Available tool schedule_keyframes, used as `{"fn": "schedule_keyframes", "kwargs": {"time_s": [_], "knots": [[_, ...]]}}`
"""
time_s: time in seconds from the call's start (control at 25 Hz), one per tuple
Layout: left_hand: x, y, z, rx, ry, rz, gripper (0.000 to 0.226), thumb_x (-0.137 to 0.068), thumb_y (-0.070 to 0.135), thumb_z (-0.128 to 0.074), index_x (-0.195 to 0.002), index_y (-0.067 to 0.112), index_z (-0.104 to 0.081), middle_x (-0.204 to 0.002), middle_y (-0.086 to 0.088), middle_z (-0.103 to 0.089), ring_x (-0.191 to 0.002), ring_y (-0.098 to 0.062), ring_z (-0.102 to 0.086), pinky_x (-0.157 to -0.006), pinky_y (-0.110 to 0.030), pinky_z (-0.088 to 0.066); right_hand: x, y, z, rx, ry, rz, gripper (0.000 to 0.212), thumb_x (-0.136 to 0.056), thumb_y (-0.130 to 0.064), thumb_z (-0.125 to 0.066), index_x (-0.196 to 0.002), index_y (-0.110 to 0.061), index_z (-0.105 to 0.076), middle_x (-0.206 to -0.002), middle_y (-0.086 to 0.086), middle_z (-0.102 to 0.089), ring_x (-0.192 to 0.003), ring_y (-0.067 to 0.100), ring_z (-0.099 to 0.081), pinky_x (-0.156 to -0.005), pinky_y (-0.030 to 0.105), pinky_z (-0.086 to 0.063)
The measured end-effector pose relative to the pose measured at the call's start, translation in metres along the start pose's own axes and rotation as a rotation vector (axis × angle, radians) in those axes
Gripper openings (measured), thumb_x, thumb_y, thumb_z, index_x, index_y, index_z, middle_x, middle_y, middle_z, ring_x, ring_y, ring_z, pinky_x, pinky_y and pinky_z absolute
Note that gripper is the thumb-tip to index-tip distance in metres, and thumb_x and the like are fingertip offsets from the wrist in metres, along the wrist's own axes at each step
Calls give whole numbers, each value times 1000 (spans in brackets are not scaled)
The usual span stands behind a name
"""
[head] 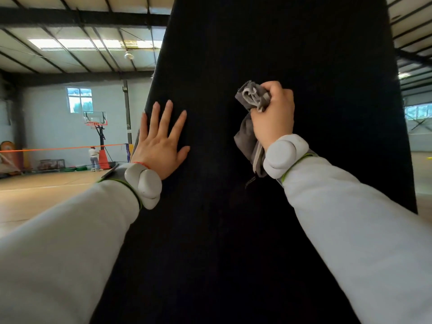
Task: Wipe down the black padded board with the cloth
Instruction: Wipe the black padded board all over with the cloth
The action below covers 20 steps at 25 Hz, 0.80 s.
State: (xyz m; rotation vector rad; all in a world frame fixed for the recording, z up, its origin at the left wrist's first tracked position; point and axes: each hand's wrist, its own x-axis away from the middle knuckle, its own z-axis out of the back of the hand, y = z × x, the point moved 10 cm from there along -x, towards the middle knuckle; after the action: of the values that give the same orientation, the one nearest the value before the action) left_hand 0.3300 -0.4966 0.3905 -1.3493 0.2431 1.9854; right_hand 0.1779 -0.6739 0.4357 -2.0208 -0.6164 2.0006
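Note:
The black padded board (pixel 268 218) stands upright and fills the middle of the view from top to bottom. My left hand (pixel 161 141) lies flat on it near its left edge, fingers straight and spread, pointing up. My right hand (pixel 274 113) grips a bunched grey cloth (pixel 252 99) against the board's upper middle. Part of the cloth hangs down below my fist beside the wrist. Both wrists carry white bands over pale sleeves.
An indoor sports hall lies behind the board. A basketball hoop (pixel 97 120) on a stand, an orange net line (pixel 58 148) and a person (pixel 94 155) are far off at the left. Wooden floor (pixel 35 195) spreads to the left and a strip shows at the right.

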Motion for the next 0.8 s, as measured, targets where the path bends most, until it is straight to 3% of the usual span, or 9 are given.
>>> {"fn": "schedule_keyframes", "kwargs": {"time_s": [0.24,0.4,0.52,0.64,0.72,0.8], "knots": [[-1,1,1,-9,13,-17,74,-93,43,-41,-150,21,1,-156,-11,12,-142,-31,17,-111,-43,15,-17,-9,-7,133,22,-11,35,-85,-11,-57,-117,-27,-54,-124,4,-43,-113,21,-45,-97,38,-42],[0,0,-2,-22,31,-25,73,-93,44,-39,-150,21,0,-156,-11,11,-142,-30,16,-112,-44,14,-4,-9,-48,295,-193,19,52,-87,-14,-55,-132,-36,-42,-133,0,-35,-122,22,-34,-100,39,-33],[0,2,0,-15,75,-40,73,-92,42,-43,-150,19,-6,-157,-13,4,-143,-32,11,-113,-45,11,29,-15,-60,280,-269,209,52,-81,-11,-59,-127,-34,-51,-128,0,-39,-120,23,-34,-97,40,-31],[5,1,1,12,107,-50,71,-91,38,-48,-149,16,-13,-157,-13,-3,-143,-32,5,-114,-45,8,76,-13,-71,226,-454,429,47,-74,-8,-64,-116,-28,-63,-116,3,-48,-108,26,-40,-90,44,-35],[8,0,0,7,106,-61,68,-93,38,-46,-149,14,-15,-157,-13,-6,-143,-32,3,-114,-45,7,92,-7,-73,207,-571,488,38,-76,-7,-65,-109,-26,-67,-109,3,-51,-103,26,-42,-89,46,-38],[9,0,-2,-13,103,-62,67,-93,43,-36,-149,14,-13,-157,-13,-6,-143,-31,3,-114,-45,6,73,-9,-65,168,-522,453,37,-77,-3,-61,-107,-23,-68,-108,4,-52,-102,26,-43,-91,44,-39]]}}
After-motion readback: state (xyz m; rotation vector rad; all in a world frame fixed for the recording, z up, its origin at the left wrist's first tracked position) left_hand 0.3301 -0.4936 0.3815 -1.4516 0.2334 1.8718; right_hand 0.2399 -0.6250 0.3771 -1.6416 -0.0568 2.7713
